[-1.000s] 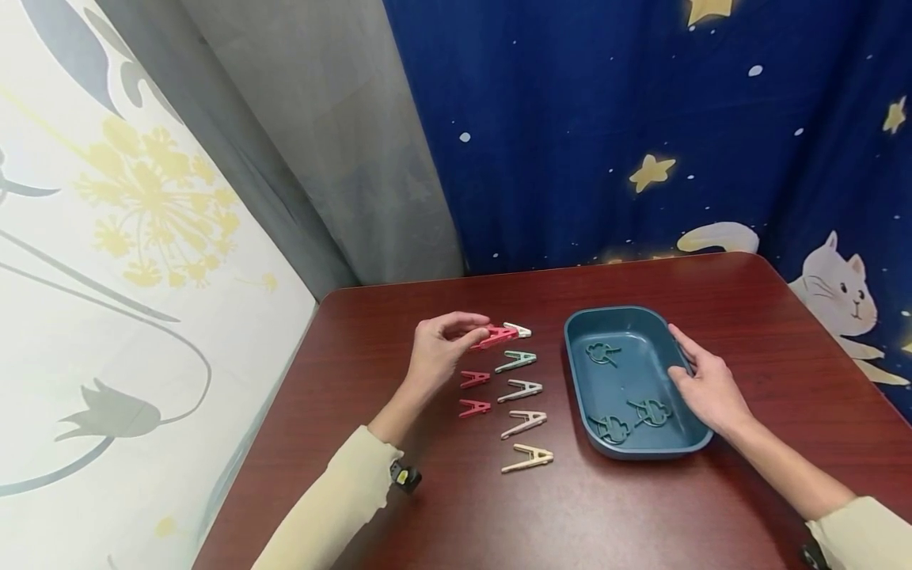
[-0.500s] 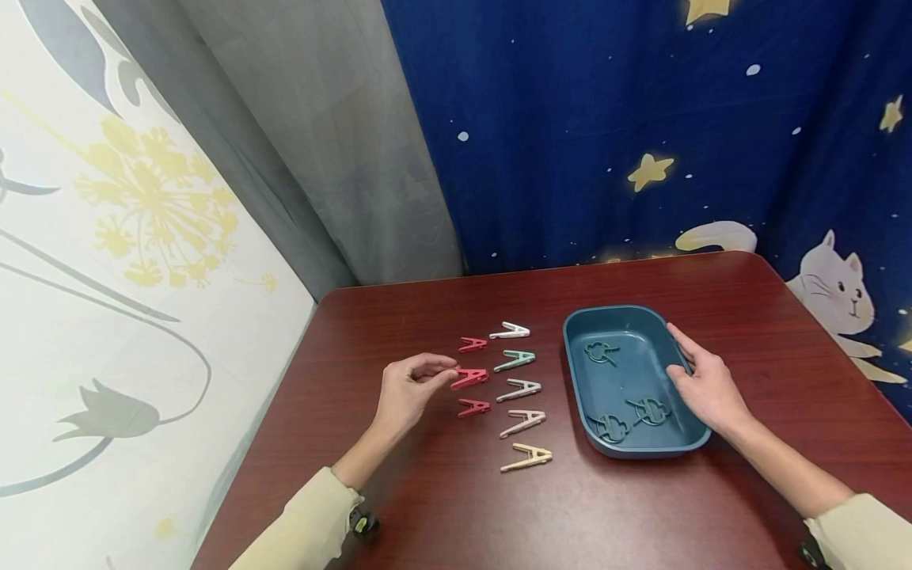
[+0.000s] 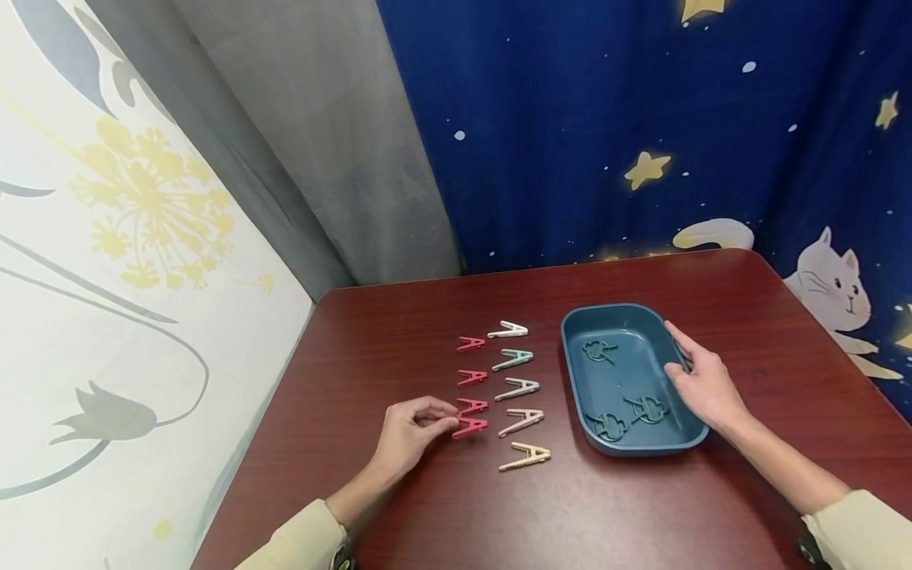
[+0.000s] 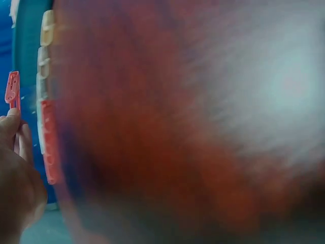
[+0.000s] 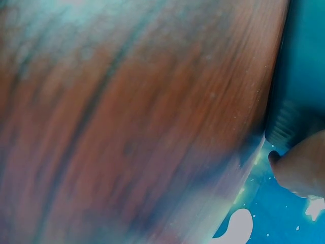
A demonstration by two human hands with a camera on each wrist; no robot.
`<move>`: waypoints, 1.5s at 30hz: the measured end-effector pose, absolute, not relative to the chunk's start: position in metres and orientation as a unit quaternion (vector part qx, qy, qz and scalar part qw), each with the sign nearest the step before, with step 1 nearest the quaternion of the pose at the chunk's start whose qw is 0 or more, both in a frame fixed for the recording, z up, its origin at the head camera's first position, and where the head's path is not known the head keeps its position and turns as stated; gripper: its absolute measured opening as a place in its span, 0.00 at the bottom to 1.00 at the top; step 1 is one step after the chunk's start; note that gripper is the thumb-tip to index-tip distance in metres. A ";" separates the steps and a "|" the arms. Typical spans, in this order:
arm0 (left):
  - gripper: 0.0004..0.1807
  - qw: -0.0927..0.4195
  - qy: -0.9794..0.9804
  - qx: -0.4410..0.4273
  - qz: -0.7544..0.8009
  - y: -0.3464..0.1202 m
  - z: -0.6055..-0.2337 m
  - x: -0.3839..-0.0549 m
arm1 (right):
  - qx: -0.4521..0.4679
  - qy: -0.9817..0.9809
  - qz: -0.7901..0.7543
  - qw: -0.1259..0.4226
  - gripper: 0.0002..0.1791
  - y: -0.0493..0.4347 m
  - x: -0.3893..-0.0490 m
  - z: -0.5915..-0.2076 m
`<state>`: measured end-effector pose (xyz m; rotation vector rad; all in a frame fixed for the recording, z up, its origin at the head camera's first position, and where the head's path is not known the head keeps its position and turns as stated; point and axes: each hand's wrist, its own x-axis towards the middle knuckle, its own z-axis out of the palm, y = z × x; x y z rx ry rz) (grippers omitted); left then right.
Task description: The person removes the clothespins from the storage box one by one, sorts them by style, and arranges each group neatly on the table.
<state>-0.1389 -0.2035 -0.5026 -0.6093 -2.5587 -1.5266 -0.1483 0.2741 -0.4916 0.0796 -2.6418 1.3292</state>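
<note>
My left hand point(image 3: 409, 439) pinches a red clothespin point(image 3: 472, 428) between thumb and fingers, just in front of three more red ones in a column. The nearest of these is the red clothespin point(image 3: 473, 406) right behind it. In the left wrist view the held red clothespin point(image 4: 12, 89) points up from the fingertips, apart from the table. My right hand point(image 3: 708, 388) grips the right wall of a blue plastic box point(image 3: 623, 380), thumb over the rim. Several dark green clips, one being the far green clip point(image 3: 598, 351), lie inside the box.
Right of the red column runs a second one: a white clothespin point(image 3: 509, 329), a green clothespin point(image 3: 513, 359), a grey clothespin point(image 3: 518, 388), a pale beige clothespin point(image 3: 522, 421) and a yellow clothespin point(image 3: 526, 456). Behind the dark red table point(image 3: 427, 301) hangs a blue curtain point(image 3: 541, 142).
My left hand lets go of one red clothespin at the back of the column, then comes toward me and now holds another at the near end. The right hand stays on the box.
</note>
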 end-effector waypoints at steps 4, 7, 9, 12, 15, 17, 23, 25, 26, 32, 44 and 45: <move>0.07 0.033 -0.846 -0.203 -0.492 -0.204 -0.512 -0.136 | 0.028 -0.889 0.448 0.091 0.39 0.274 -0.148 -0.491; 0.07 0.028 -0.849 -0.204 -0.486 -0.205 -0.516 -0.136 | 0.028 -0.889 0.447 0.091 0.39 0.273 -0.148 -0.492; 0.07 0.022 -0.851 -0.205 -0.483 -0.206 -0.518 -0.136 | 0.027 -0.889 0.448 0.092 0.39 0.273 -0.148 -0.492; 0.07 0.016 -0.853 -0.205 -0.479 -0.207 -0.520 -0.137 | 0.027 -0.888 0.449 0.093 0.39 0.273 -0.148 -0.492; 0.08 0.012 -0.855 -0.205 -0.477 -0.207 -0.521 -0.138 | 0.028 -0.887 0.451 0.095 0.39 0.273 -0.148 -0.492; 0.08 0.010 -0.855 -0.204 -0.476 -0.208 -0.521 -0.139 | 0.029 -0.887 0.450 0.097 0.39 0.273 -0.148 -0.492; 0.09 0.010 -0.861 -0.214 -0.461 -0.210 -0.523 -0.140 | 0.030 -0.888 0.447 0.100 0.40 0.273 -0.148 -0.492; 0.09 0.007 -0.863 -0.215 -0.456 -0.210 -0.523 -0.140 | 0.030 -0.888 0.449 0.099 0.40 0.273 -0.148 -0.492; 0.09 0.005 -0.864 -0.216 -0.454 -0.210 -0.523 -0.140 | 0.029 -0.888 0.449 0.098 0.40 0.273 -0.148 -0.492; 0.10 0.000 -0.863 -0.235 -0.447 -0.212 -0.521 -0.140 | 0.027 -0.889 0.446 0.096 0.40 0.273 -0.148 -0.492; 0.08 0.086 -0.837 -0.294 -0.452 -0.197 -0.471 -0.172 | 0.026 -0.890 0.445 0.099 0.40 0.272 -0.149 -0.492; 0.08 0.095 -0.834 -0.297 -0.455 -0.191 -0.464 -0.177 | 0.026 -0.890 0.445 0.099 0.40 0.273 -0.149 -0.492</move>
